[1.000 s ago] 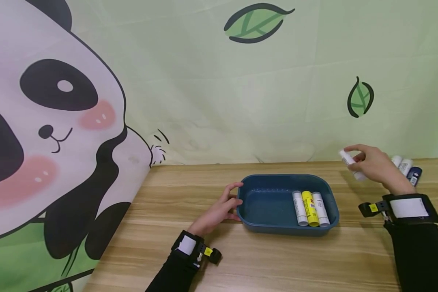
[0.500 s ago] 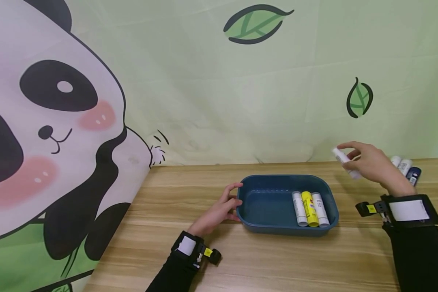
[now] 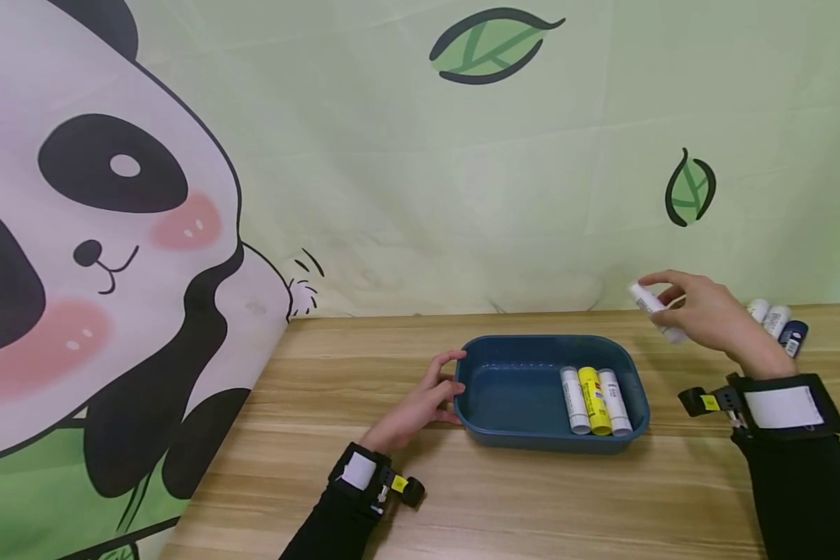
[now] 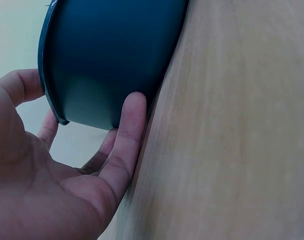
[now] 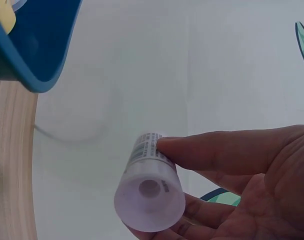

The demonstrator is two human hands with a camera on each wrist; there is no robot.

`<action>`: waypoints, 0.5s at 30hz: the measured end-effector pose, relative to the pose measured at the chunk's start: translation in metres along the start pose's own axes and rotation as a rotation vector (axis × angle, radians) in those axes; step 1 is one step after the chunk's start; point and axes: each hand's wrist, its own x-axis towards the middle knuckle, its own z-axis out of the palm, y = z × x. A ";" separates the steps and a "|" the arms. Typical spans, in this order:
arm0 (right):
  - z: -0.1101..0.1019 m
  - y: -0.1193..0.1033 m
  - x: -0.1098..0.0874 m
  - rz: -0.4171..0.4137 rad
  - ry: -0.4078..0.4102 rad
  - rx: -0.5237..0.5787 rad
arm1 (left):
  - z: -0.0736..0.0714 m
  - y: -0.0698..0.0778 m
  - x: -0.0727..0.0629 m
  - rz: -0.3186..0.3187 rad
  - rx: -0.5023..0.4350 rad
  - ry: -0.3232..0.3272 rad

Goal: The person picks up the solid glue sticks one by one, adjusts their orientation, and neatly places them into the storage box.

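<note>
In the head view a blue plastic bin (image 3: pixel 518 443) stands on the table. Inside it at the right lie two white glue sticks (image 3: pixel 575 400) with a yellow glue stick (image 3: pixel 594 400) between them. My left hand (image 3: pixel 416 404) rests its spread fingers against the bin's left end, some at the rim and one low on the wall, as the left wrist view (image 4: pixel 107 170) shows. To the right of the bin, my right hand (image 3: pixel 710 315) holds another white glue stick (image 3: pixel 654 311) tilted in the air, between thumb and fingers; its hollow end (image 5: pixel 149 202) faces the right wrist camera.
Behind my right wrist, at the back right of the table, lie white glue sticks (image 3: pixel 775 319) and a dark blue glue stick (image 3: pixel 793 337). A green printed cloth (image 3: pixel 392 194) with a panda (image 3: pixel 112 233) hangs along the wooden table's (image 3: pixel 518 505) back edge.
My right hand has moved a little to the left with the white glue stick, toward the bin. The left hand and the bin stay where they were.
</note>
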 end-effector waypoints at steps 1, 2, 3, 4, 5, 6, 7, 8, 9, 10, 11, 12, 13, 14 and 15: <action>0.000 -0.001 0.000 -0.002 -0.003 0.001 | 0.000 0.000 0.000 -0.001 0.000 0.000; 0.000 -0.001 0.000 -0.004 -0.006 0.003 | 0.000 0.000 0.000 -0.001 0.000 0.000; 0.001 -0.002 0.000 -0.007 -0.008 0.003 | 0.000 0.000 0.000 -0.002 0.001 0.000; 0.001 -0.003 0.000 -0.009 -0.010 0.004 | 0.000 0.000 0.000 -0.001 0.002 0.000; 0.001 -0.003 0.000 -0.010 -0.013 0.005 | 0.000 0.000 0.000 -0.001 0.003 0.000; 0.001 -0.004 0.000 -0.012 -0.016 0.004 | 0.000 0.000 0.000 0.000 0.003 -0.001; 0.001 -0.005 -0.001 -0.015 -0.018 0.004 | 0.000 -0.001 0.000 0.001 0.004 -0.002; 0.001 -0.005 -0.001 -0.019 -0.021 0.002 | -0.001 -0.001 0.000 0.002 0.005 -0.004; 0.002 -0.006 -0.001 -0.024 -0.024 0.002 | -0.001 -0.001 0.001 0.003 0.005 -0.006; 0.002 -0.007 -0.001 -0.029 -0.027 0.001 | -0.001 -0.001 0.001 0.004 0.006 -0.007; 0.002 -0.008 -0.001 -0.034 -0.030 0.000 | -0.001 -0.001 0.001 0.004 0.006 -0.007; 0.003 -0.009 -0.001 -0.042 -0.031 -0.002 | -0.001 -0.001 0.001 0.004 0.006 -0.007; 0.004 -0.011 -0.001 -0.051 -0.032 -0.003 | -0.001 -0.001 0.001 0.004 0.005 -0.006; 0.005 -0.013 -0.001 -0.063 -0.033 -0.004 | -0.001 -0.001 0.001 0.003 0.004 -0.005; 0.007 -0.015 -0.001 -0.072 -0.034 -0.005 | -0.001 -0.001 0.001 0.003 0.004 -0.005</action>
